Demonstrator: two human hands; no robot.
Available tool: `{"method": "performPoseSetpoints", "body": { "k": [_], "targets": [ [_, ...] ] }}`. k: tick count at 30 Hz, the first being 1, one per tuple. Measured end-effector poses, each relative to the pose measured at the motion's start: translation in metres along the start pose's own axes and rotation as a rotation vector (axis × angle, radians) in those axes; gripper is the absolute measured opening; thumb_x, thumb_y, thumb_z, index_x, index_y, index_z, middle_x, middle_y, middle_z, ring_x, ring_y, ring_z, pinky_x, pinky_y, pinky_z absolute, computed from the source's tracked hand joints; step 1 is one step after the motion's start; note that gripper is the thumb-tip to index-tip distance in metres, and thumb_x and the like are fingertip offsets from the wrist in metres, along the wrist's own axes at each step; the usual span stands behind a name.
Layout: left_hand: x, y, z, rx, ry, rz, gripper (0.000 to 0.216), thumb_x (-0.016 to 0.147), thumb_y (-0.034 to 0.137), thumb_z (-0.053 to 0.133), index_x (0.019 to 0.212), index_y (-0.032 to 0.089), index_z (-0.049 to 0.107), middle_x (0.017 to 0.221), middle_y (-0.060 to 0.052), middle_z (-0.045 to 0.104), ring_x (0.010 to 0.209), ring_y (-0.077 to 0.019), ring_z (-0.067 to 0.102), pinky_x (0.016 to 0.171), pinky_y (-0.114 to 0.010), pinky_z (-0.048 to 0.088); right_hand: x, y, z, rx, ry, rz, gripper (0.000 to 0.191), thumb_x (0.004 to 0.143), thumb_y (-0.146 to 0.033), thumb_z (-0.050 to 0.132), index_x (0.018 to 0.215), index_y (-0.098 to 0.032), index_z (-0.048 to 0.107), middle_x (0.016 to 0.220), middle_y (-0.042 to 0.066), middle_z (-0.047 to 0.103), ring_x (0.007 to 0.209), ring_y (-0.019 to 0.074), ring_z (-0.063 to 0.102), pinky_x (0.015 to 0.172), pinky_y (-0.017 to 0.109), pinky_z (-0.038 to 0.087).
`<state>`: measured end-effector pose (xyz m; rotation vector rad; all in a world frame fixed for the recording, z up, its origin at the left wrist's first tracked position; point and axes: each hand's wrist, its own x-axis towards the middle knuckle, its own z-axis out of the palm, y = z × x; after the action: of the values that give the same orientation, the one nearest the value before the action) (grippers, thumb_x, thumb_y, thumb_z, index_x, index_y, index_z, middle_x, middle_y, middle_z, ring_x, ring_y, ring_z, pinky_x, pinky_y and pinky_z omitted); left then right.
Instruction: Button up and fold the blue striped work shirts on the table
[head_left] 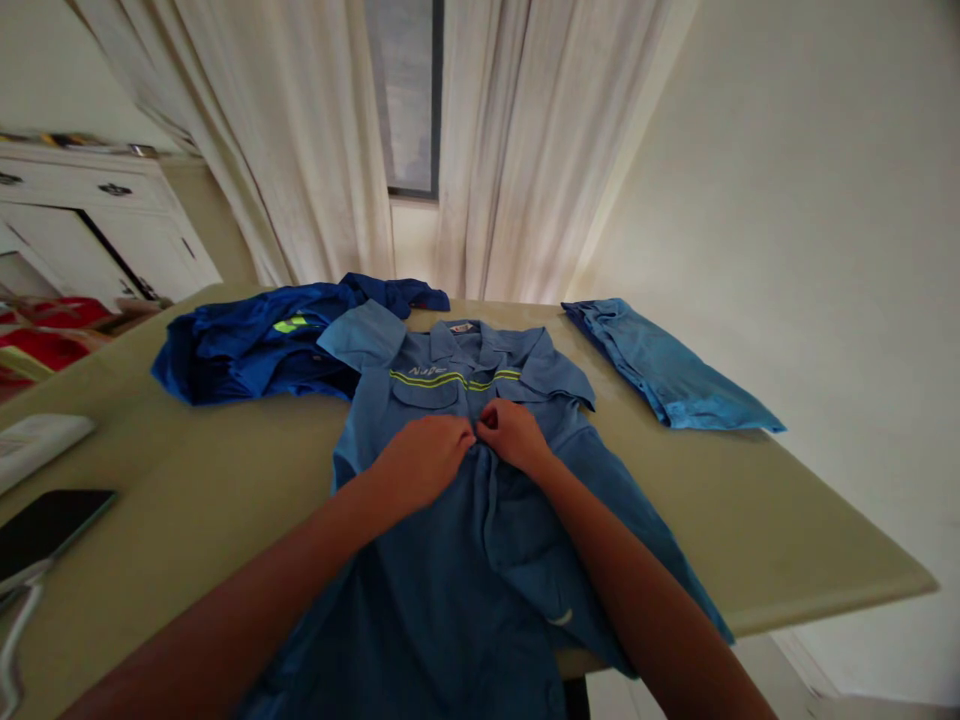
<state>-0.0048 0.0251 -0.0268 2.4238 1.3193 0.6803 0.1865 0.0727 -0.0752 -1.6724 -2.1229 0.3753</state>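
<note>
A blue work shirt (427, 397) with a collar, chest pockets and yellow stripes across the chest lies front up, its collar away from me and its lower part hanging toward me past the table edge. My left hand (431, 455) is closed, pinching the front opening just below the chest. Right beside it, my right hand (514, 432) pinches the other side of the same opening. The fingertips of both hands nearly meet at the middle of the shirt, and they cover the bit of cloth or fastening between them.
A crumpled dark blue garment (247, 345) lies at the back left of the table (225, 470), and folded light blue trousers or cloth (675, 365) at the back right. A phone (49, 530) with a white cable and a white device (41, 440) sit on the left. Curtains hang behind.
</note>
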Motion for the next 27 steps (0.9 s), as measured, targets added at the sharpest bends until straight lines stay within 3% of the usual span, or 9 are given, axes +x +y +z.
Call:
{"method": "performPoseSetpoints", "body": {
  "k": [3,6,9,12,14,20,27],
  "targets": [
    [0.048,-0.016,0.025,-0.029,-0.023,-0.044,0.023,0.095,0.024,0.052,0.079,0.02,0.069,0.082,-0.012,0.073,0.075,-0.0252,0.069,0.073,-0.034,0.05,-0.001,0.012,0.0,0.197,0.063,0.026,0.011,0.087,-0.029,0.071,0.086,-0.019,0.067,0.079,0.002,0.072,0.072,0.0174,0.067,0.069,0.028,0.046],
    [0.075,-0.033,0.042,-0.085,-0.009,-0.184,0.031,0.095,0.029,0.052,0.067,0.02,0.063,0.07,-0.01,0.069,0.068,-0.024,0.068,0.069,-0.034,0.05,-0.001,0.018,0.002,0.372,0.113,0.008,0.009,0.088,-0.029,0.068,0.086,-0.02,0.065,0.076,0.0,0.071,0.068,0.0158,0.065,0.067,0.027,0.047],
    [0.078,-0.048,0.055,-0.306,0.029,-0.222,0.037,0.097,0.042,0.05,0.073,0.019,0.065,0.067,-0.006,0.068,0.063,-0.0198,0.066,0.062,-0.029,0.051,0.001,0.019,0.005,0.494,0.173,-0.019,0.013,0.089,-0.034,0.066,0.088,-0.021,0.066,0.078,0.0,0.071,0.07,0.0162,0.065,0.069,0.027,0.049],
    [0.069,-0.058,0.064,-0.654,0.045,-0.216,0.036,0.092,0.052,0.059,0.097,0.017,0.068,0.083,-0.006,0.073,0.065,-0.0186,0.067,0.055,-0.028,0.053,0.002,0.018,0.007,0.593,0.229,0.005,0.017,0.091,-0.037,0.064,0.087,-0.021,0.066,0.079,0.001,0.071,0.071,0.0164,0.064,0.068,0.027,0.05],
    [0.065,-0.062,0.067,-0.789,0.041,-0.211,0.037,0.087,0.051,0.066,0.102,0.017,0.068,0.087,-0.005,0.072,0.07,-0.0189,0.068,0.054,-0.027,0.054,0.002,0.017,0.007,0.626,0.236,0.018,0.017,0.091,-0.037,0.063,0.088,-0.021,0.066,0.081,0.001,0.071,0.071,0.0163,0.064,0.068,0.027,0.05],
    [0.065,-0.062,0.066,-0.927,0.102,-0.22,0.031,0.085,0.047,0.067,0.095,0.018,0.065,0.078,-0.001,0.066,0.068,-0.0162,0.063,0.054,-0.026,0.051,-0.002,0.012,0.003,0.483,0.234,-0.082,0.022,0.091,-0.03,0.067,0.111,-0.023,0.071,0.098,0.005,0.072,0.079,0.0178,0.066,0.067,0.028,0.052],
    [0.064,-0.064,0.063,-1.013,0.033,-0.234,0.032,0.085,0.042,0.07,0.102,0.017,0.062,0.083,0.0,0.063,0.07,-0.0133,0.061,0.059,-0.025,0.051,-0.007,0.008,-0.001,0.198,0.356,-0.226,0.021,0.102,-0.031,0.056,0.112,-0.026,0.074,0.106,0.007,0.073,0.093,0.0191,0.068,0.082,0.031,0.056]
  ]
}}
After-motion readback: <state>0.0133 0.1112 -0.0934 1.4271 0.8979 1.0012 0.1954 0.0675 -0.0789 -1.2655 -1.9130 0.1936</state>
